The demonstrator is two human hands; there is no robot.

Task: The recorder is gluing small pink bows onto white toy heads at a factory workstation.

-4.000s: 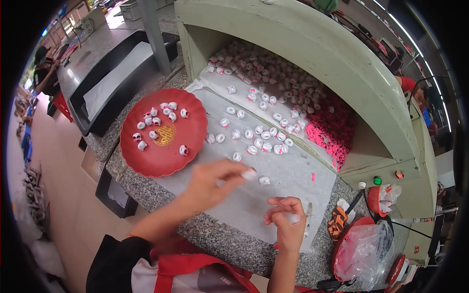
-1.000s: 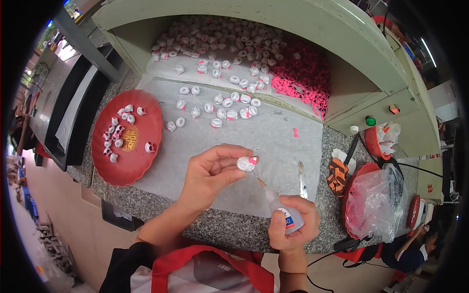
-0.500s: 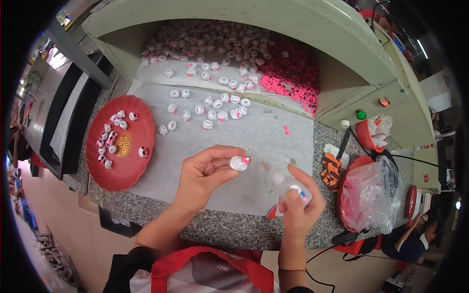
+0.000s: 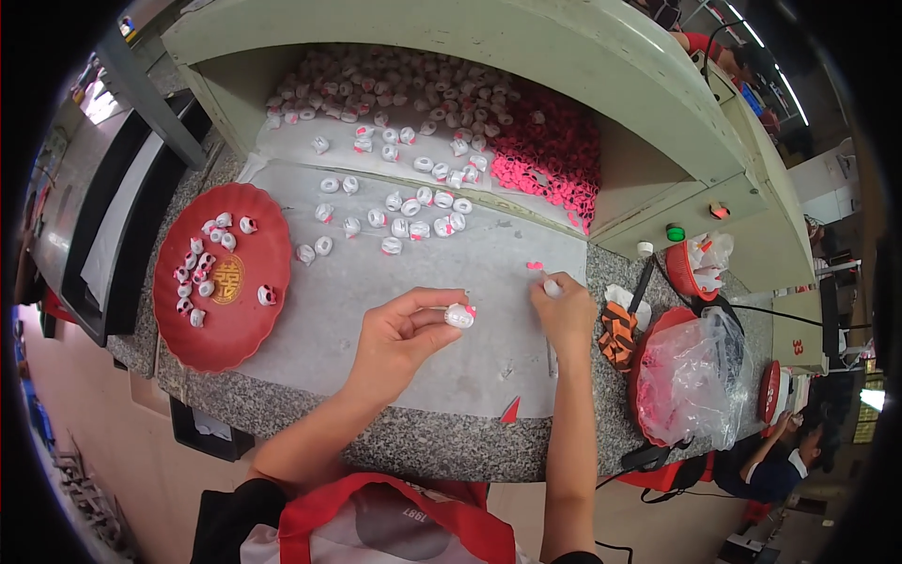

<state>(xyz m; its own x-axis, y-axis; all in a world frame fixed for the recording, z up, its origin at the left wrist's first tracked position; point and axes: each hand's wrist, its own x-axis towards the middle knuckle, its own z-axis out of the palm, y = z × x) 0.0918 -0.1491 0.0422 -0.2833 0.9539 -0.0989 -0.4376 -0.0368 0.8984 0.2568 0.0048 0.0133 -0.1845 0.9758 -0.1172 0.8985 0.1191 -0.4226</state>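
My left hand [image 4: 404, 334] pinches a small white figurine head [image 4: 459, 316] with a pink bow piece on its side, between thumb and fingertips above the paper sheet. To the right, my right hand [image 4: 566, 315] is closed around a small clear squeeze bottle [image 4: 552, 289]; only a whitish end of it shows, the rest hidden by the hand. Just beyond its fingertips a loose pink bow [image 4: 535, 266] lies on the grey-white paper [image 4: 376, 367]. Several similar white pieces [image 4: 392, 245] lie loose farther back on the paper.
A red scalloped tray [image 4: 221, 343] with several finished-looking pieces stands at left. Under the pale green shelf [image 4: 564, 56] lie heaps of white pieces [image 4: 395, 80] and pink bows [image 4: 554, 155]. At right are an orange-black cloth [image 4: 617, 334], a plastic bag [image 4: 700, 376] and a red basket [image 4: 683, 268].
My right hand has moved away from the white head, forward to the loose pink bow, with the bottle now mostly hidden. My left hand keeps its pinch; the view has shifted slightly.
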